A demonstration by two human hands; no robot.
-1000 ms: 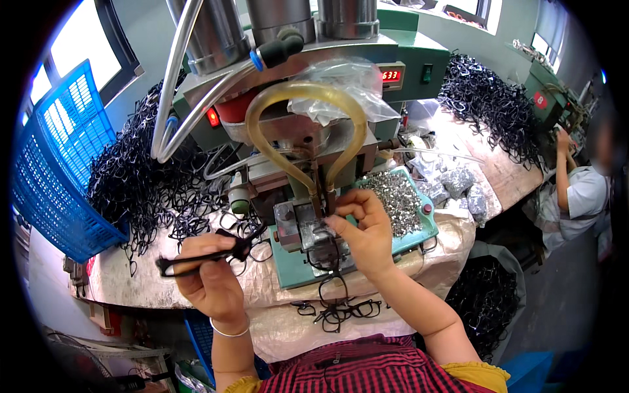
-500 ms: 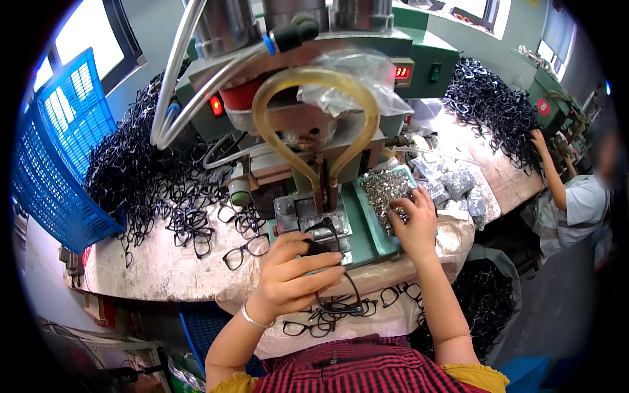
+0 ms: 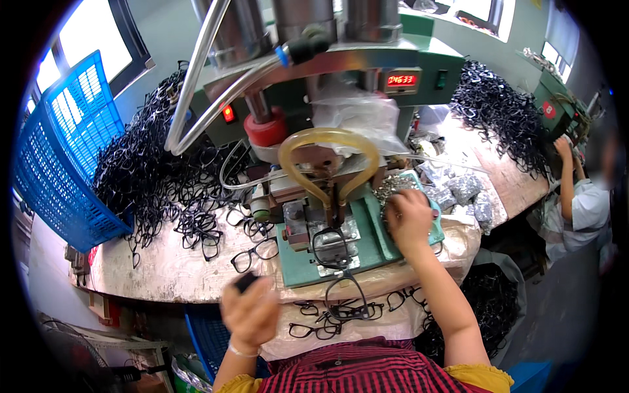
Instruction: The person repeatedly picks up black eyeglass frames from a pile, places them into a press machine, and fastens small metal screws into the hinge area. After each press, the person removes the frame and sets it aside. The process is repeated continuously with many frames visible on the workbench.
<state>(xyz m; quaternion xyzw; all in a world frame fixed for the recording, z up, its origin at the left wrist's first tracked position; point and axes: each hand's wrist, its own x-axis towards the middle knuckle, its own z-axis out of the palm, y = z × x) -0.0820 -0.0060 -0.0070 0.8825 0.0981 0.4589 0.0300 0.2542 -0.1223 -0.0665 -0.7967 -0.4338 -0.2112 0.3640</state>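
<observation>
A black eyeglass frame [image 3: 347, 288] rests in the press fixture [image 3: 354, 247], one rim under the tool and the other hanging over the front edge. My left hand [image 3: 250, 316] is off the frame, to its left, and blurred. A small black piece [image 3: 246, 282] shows at its fingertips; whether held or worn, I cannot tell. My right hand [image 3: 411, 219] reaches into the green tray [image 3: 436, 229] of small metal parts [image 3: 391, 183], fingers curled downward. Its fingertips are partly hidden, and what they pinch cannot be made out. A yellowish tube loop [image 3: 327, 134] hangs above the fixture.
Piled black eyeglass frames [image 3: 157, 157] and a blue basket [image 3: 62, 164] stand at the left. More frames [image 3: 495, 108] lie at the back right, near plastic bags of parts [image 3: 464, 188]. Loose frames [image 3: 316, 331] lie on my lap cover. A co-worker's arm [image 3: 565, 170] shows far right.
My left hand has let go of the eyeglass frame and moved left and down. The press head with its tube has come down. My right hand has turned lower into the tray.
</observation>
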